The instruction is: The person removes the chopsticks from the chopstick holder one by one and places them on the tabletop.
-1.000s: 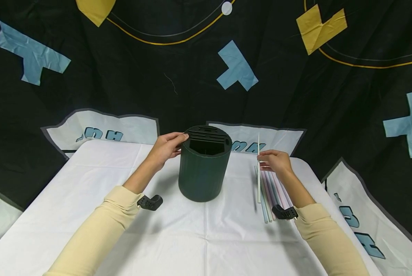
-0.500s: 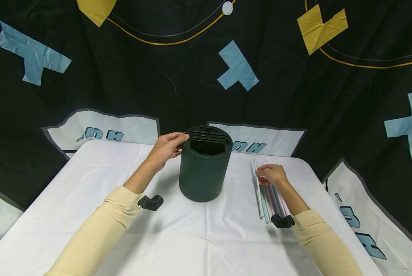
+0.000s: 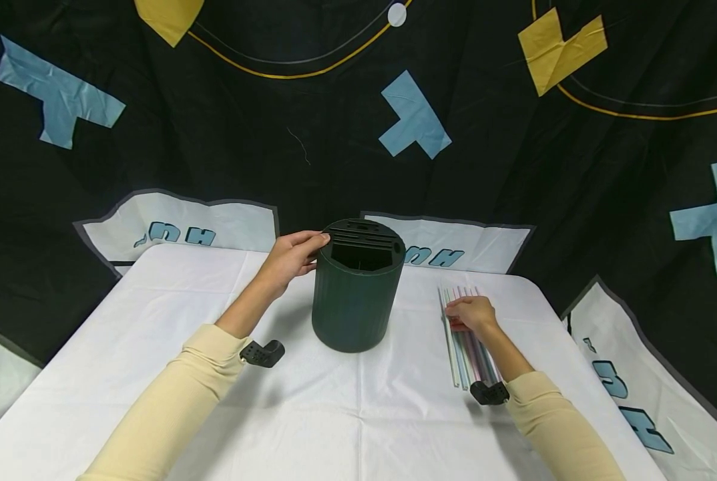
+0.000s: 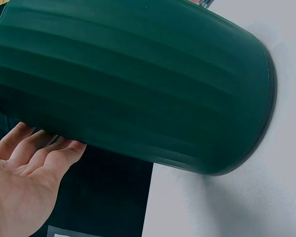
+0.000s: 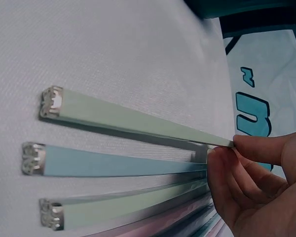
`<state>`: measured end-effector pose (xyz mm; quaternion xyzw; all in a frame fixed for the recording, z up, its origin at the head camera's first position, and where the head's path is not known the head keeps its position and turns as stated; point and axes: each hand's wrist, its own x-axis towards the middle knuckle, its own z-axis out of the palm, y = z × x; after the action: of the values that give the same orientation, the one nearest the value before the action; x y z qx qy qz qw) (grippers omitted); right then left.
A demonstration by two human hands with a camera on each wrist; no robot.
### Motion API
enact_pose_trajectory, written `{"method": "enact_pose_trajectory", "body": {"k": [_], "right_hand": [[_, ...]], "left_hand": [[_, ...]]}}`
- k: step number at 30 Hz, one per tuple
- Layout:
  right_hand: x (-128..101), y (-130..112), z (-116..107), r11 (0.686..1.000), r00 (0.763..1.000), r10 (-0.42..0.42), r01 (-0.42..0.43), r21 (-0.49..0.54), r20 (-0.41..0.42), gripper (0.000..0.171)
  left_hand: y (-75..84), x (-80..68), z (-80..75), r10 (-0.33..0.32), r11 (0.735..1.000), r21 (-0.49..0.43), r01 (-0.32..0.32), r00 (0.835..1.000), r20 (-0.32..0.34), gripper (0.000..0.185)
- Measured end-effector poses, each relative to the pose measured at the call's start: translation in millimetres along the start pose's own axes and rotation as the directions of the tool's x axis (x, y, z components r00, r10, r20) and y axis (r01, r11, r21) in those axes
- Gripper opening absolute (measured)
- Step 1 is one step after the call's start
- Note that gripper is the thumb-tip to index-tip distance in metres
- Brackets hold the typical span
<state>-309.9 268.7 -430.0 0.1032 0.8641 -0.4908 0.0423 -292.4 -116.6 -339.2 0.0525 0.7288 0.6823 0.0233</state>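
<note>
Centrally, the white-covered table [image 3: 154, 314] carries a dark green ribbed holder [image 3: 352, 300], standing upright with slots and an open compartment at its top. The left hand [image 3: 289, 257] rests against the holder's upper rim with fingers lightly curved around it, apparently steadying it. To the holder's right, near the table's right edge, pastel strips [image 3: 466, 347] lie side by side; bare cloth separates them from the holder. The right hand [image 3: 469, 312] pinches a pale green strip [image 5: 138, 123] between thumb and fingertips.
</note>
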Motion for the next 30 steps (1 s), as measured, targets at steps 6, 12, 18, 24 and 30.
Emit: {"method": "enact_pose_trajectory", "body": {"k": [6, 12, 18, 24, 30], "right_hand": [[-1.5, 0.6, 1.9, 1.0, 1.0, 0.007, -0.008, -0.024, -0.016, 0.026], [-3.1, 2.2, 2.2, 0.999, 1.0, 0.006, -0.007, -0.032, -0.019, 0.026], [-2.5, 3.7, 2.2, 0.998, 1.0, 0.002, -0.004, -0.059, -0.026, 0.027], [-1.4, 5.6, 2.3, 0.996, 0.999, 0.002, -0.005, -0.09, -0.034, 0.026], [-0.7, 7.7, 2.8, 0.996, 0.999, 0.001, -0.005, -0.094, -0.04, 0.026]], "left_hand": [[-0.1, 0.1, -0.1, 0.004, 1.0, 0.0, -0.004, 1.0, 0.002, 0.045], [-0.9, 0.7, -0.6, 0.005, 1.0, 0.004, -0.005, 1.0, 0.0, 0.045], [-0.6, 0.4, -0.7, 0.005, 1.0, -0.001, -0.005, 1.0, 0.001, 0.044], [-0.9, 0.7, -0.5, 0.001, 1.0, 0.005, -0.001, 1.0, -0.005, 0.044], [-0.9, 0.5, 0.0, 0.005, 1.0, 0.01, -0.005, 1.0, -0.005, 0.044]]}}
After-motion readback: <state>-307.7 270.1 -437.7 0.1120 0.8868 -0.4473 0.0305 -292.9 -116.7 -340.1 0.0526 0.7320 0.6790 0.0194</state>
